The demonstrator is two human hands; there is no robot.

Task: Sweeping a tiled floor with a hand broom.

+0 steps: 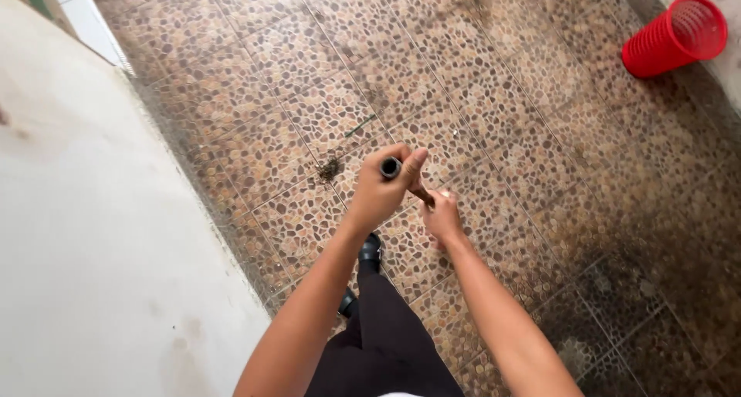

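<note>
Left hand [380, 190]: clenched round the top end of a long handle [391, 167], at frame centre.
Right hand [442, 215]: gripping the same handle lower down, at 4 o'clock from the left.
Debris [329, 167]: small dark clump on the pebble floor [494, 119], at 9 o'clock of the hands.
Basket [673, 35]: red, tipped over, far off at 2 o'clock.
Wall [85, 235]: pale, close along the left.
Shoe [370, 249]: black, just below the hands.

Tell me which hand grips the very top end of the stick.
The left hand: its fingers wrap the stick at the open dark top end. The right hand grips lower down the shaft, nearer the pebble-tiled floor.

Both hands, left hand [380, 190] and right hand [443, 216], fingers curled closed.
</note>
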